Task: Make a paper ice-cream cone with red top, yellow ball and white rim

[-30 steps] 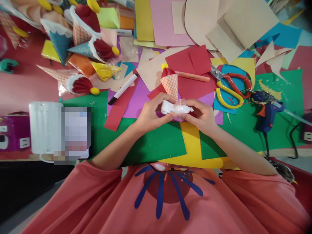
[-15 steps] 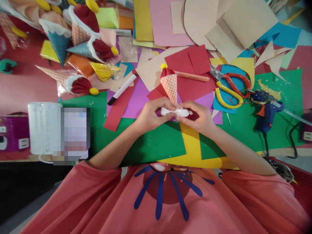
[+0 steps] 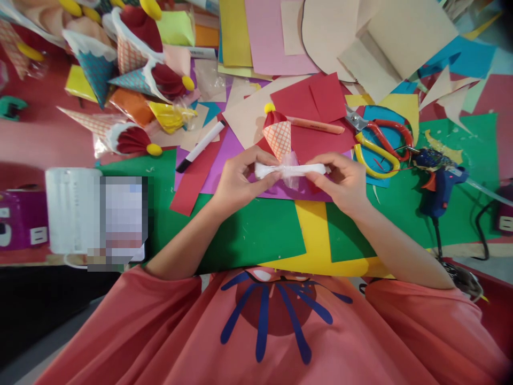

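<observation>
Between my two hands stretches a strip of white modelling clay [image 3: 298, 170], with a clear plastic wrapper [image 3: 291, 182] bunched around its middle. My left hand [image 3: 243, 179] pinches the left end between thumb and fingers. At the right end, my right hand [image 3: 341, 181] grips it the same way, the fingertips partly hidden. Just beyond the clay lies a small checked cone [image 3: 278, 140] with a pleated red top and a yellow ball. An orange pen [image 3: 316, 126] lies beside the cone.
Scissors [image 3: 379, 139] and a blue glue gun [image 3: 441, 184] lie at the right. A black-and-white marker [image 3: 201, 146] is left of the cone. Finished cones [image 3: 94, 67] and clay packets crowd the upper left. A phone [image 3: 124, 219] lies at the near left. Paper sheets [image 3: 276, 37] cover the back.
My hands have moved apart and slightly away from me. The white clay is longer between them, and more of the plastic wrapper shows at its middle.
</observation>
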{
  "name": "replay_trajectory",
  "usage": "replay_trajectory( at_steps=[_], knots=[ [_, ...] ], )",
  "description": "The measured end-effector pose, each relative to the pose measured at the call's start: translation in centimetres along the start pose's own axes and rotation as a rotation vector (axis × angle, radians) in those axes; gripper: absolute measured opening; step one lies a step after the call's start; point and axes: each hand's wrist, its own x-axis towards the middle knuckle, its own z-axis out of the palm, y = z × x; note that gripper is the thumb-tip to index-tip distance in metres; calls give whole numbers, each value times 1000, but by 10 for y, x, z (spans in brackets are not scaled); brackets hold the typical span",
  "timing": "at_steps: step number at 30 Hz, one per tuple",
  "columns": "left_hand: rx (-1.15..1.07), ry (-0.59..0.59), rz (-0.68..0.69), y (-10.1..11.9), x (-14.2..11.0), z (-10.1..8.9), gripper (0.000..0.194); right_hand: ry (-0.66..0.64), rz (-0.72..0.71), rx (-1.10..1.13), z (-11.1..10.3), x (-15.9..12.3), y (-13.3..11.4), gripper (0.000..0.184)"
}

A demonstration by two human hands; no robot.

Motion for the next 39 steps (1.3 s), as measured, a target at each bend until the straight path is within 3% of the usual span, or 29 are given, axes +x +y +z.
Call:
replay_trajectory(
  at_steps=[3,6,8,11,14,19,21,25,27,31,33,35,39],
  knots=[
    [24,61,10,-4,0,-3,29,177,74,112,-7,8,4,16],
    [57,89,4,-6,1,-4,31,481,54,307,-15,17,6,12],
    [65,87,0,-7,1,-3,32,583,44,422,-19,21,6,10],
    [59,68,-18,-7,-1,-2,31,398,104,432,-17,21,5,14],
    [42,56,-10,-6,-2,1,31,101,129,508,-8,15,4,16],
    [26,26,35,-3,-2,3,31,-229,234,433,-1,4,5,52],
    [36,15,28,-1,-2,3,31,-304,269,390,-1,2,4,53],
    [55,17,43,-1,-2,1,28,-279,266,354,-2,3,4,30],
    [72,33,36,-3,-1,-2,27,-182,269,367,-5,8,5,22],
    [100,91,-25,-9,0,-3,27,307,213,508,-23,22,10,17],
    [104,101,-28,-10,1,-2,26,470,173,543,-33,28,10,18],
    [105,101,-19,-10,2,0,25,445,215,519,-36,31,8,27],
    [78,95,-14,-8,2,1,27,152,351,566,-26,28,1,49]
  ],
)
